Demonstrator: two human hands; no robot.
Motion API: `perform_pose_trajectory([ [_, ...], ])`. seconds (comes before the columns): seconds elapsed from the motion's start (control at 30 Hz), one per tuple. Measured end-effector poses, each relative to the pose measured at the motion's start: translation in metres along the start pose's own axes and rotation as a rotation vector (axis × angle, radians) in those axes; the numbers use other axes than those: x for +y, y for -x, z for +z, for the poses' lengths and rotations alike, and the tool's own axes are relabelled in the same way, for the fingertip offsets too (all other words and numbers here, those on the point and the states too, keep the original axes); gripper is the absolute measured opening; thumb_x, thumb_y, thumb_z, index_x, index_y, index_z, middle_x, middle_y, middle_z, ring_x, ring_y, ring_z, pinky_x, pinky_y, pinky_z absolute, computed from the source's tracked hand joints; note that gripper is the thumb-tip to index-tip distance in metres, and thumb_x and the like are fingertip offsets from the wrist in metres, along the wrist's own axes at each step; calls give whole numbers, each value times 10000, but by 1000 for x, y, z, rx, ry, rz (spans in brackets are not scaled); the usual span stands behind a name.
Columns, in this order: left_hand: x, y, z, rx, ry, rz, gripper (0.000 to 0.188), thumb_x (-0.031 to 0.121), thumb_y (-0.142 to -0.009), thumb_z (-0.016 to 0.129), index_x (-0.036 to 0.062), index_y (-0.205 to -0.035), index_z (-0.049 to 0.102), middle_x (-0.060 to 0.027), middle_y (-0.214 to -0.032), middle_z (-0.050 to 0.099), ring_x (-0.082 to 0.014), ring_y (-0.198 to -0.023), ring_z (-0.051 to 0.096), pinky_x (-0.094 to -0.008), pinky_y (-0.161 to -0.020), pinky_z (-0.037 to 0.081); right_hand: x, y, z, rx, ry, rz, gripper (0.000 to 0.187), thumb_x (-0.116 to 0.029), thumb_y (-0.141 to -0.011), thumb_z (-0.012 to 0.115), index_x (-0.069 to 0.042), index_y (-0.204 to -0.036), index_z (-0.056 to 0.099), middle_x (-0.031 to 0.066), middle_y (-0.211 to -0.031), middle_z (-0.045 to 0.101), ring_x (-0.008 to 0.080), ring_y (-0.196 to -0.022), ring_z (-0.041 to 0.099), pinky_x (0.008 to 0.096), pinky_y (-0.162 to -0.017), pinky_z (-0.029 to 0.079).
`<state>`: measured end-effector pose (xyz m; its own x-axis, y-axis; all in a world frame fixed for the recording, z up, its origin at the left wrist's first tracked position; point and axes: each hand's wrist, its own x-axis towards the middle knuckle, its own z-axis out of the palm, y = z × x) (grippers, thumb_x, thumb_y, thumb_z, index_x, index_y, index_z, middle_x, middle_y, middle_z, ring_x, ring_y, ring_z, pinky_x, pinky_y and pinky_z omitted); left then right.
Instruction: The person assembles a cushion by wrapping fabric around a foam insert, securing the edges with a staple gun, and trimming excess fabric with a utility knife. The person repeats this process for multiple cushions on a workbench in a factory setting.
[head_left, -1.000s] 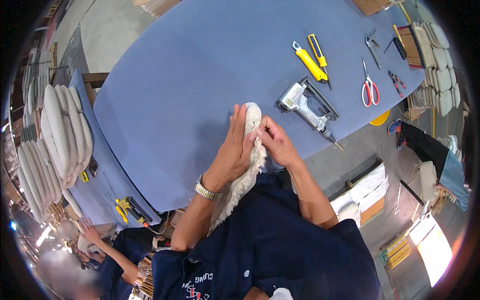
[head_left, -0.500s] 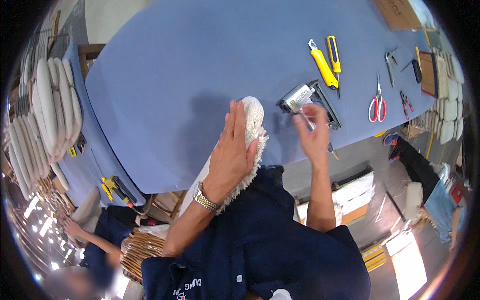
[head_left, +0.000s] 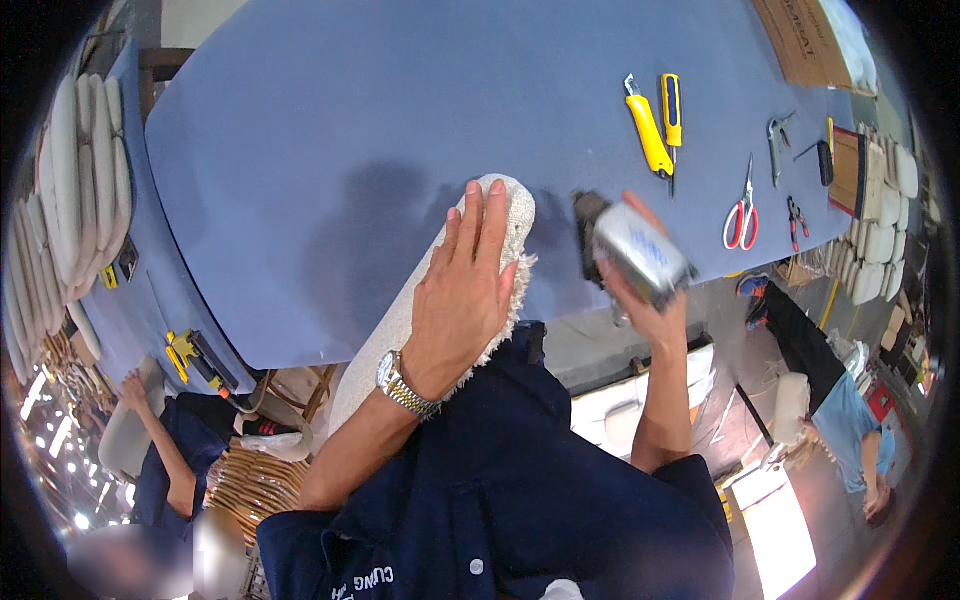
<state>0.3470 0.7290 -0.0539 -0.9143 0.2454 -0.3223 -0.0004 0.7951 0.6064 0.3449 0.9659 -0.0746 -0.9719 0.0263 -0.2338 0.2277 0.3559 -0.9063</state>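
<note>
My left hand [head_left: 462,312] lies flat with fingers stretched on a long beige fabric-covered pad [head_left: 515,200]. The pad has a rounded far end and a frayed cloth edge along its right side. It slants from the table down toward my left forearm, which hides part of it. My right hand [head_left: 645,310] grips a silver and black staple gun [head_left: 645,252], slightly blurred, to the right of the pad and close to the table's near edge. The tool is apart from the pad.
On the blue table [head_left: 330,110] lie a yellow utility knife [head_left: 650,135], a yellow screwdriver [head_left: 672,110], red-handled scissors [head_left: 741,220] and small pliers [head_left: 797,222]. A cardboard box [head_left: 800,45] stands at the far right. Stacked pads [head_left: 85,180] and a co-worker [head_left: 165,450] are at left.
My right hand has taken hold of the staple gun, and the tool has been lifted and turned from where it lay. My left hand stays on the pad.
</note>
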Motion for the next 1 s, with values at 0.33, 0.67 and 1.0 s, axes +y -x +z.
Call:
perform_pose_trajectory([
  [0.33,-3,-1,2,29,86,52,850,99,-888,621,67,-1621,190,-320,-1611,272,-546,-1403,395,-519,-1118,442,-46,19,8,-255,23,-188,613,-179,-755,795,-33,-1334,658,167,-1164,717,281,-1022,711,361,-869,544],
  [0.67,3,-2,-3,-26,71,-16,913,34,-845,657,96,-1628,191,-298,-1619,276,-547,-1392,413,-529,-1077,477,-56,15,9,-310,98,-170,637,-168,-746,796,-29,-1348,640,175,-1184,707,296,-1007,713,371,-874,546],
  [1.0,1,-4,-4,-8,66,-18,909,87,-850,706,93,-1619,222,-286,-1611,302,-536,-1375,443,-517,-1035,523,-63,12,8,-309,123,-139,643,-126,-721,815,-18,-1333,647,179,-1170,710,296,-1005,717,367,-871,557],
])
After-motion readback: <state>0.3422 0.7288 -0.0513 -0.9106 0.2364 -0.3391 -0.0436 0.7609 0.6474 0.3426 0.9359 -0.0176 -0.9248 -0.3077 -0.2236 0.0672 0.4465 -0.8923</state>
